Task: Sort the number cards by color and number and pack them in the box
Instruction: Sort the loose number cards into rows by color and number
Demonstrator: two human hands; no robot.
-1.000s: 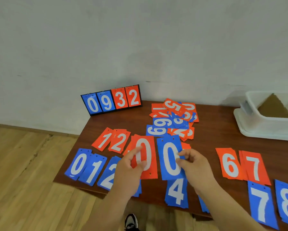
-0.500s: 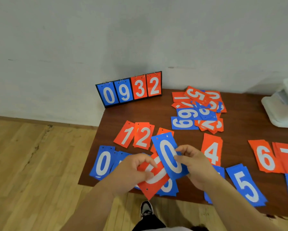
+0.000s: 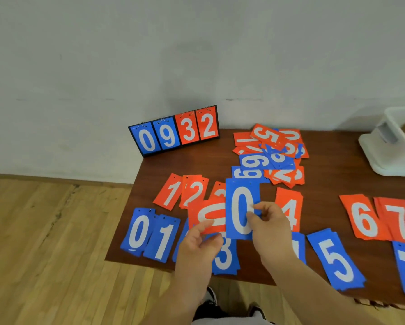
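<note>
The left hand (image 3: 196,246) pinches a red 0 card (image 3: 208,218), the right hand (image 3: 270,231) pinches a blue 0 card (image 3: 242,207); overlapping, either could slip and land among the wrong color.

You have bare table (image 3: 323,181) between the orange 4 card (image 3: 293,202) and the orange 6 card (image 3: 360,219), open up to the white box (image 3: 384,158) at the far right. A bare strip also lies before the scoreboard (image 3: 173,132), which stands upright at the back left corner. The loose card pile (image 3: 271,156) fills the back middle. Your left hand (image 3: 196,249), pinching the orange 0 card (image 3: 211,216), and your right hand (image 3: 271,231), pinching the blue 0 card (image 3: 241,207), cover the front middle.
</note>
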